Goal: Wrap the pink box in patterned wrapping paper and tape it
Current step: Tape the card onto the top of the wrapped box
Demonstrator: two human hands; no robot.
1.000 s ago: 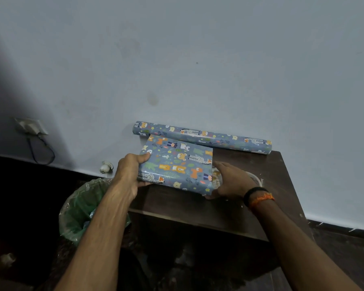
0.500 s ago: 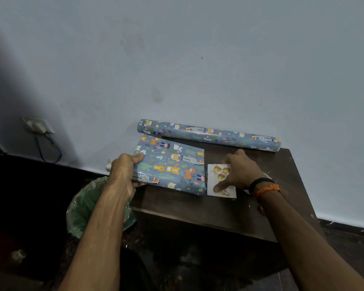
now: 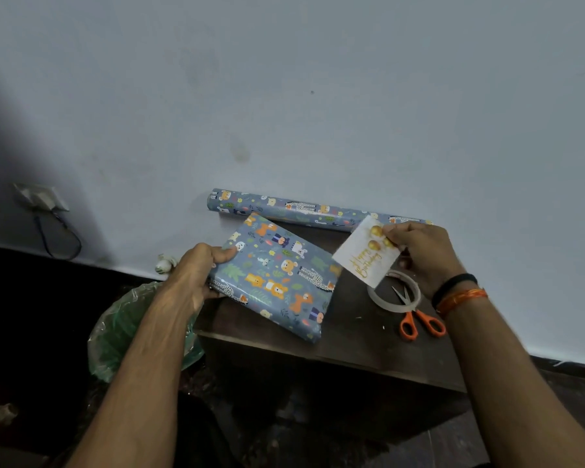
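Observation:
The box (image 3: pixel 277 275) is fully covered in blue animal-patterned wrapping paper and lies tilted on the dark wooden table (image 3: pixel 348 336). My left hand (image 3: pixel 196 275) grips its left edge, thumb on top. My right hand (image 3: pixel 419 251) pinches a white "Happy Birthday" card (image 3: pixel 362 261) with gold balls, held up above the table to the right of the box. No pink of the box shows.
A roll of the same wrapping paper (image 3: pixel 304 211) lies along the wall at the back. A tape ring (image 3: pixel 394 292) and orange-handled scissors (image 3: pixel 416 319) sit at the table's right. A bin with a green bag (image 3: pixel 122 329) stands left of the table.
My right hand has lifted the card off the table, uncovering the tape ring and scissors. The left hand has turned the wrapped box so its near corner swings toward me.

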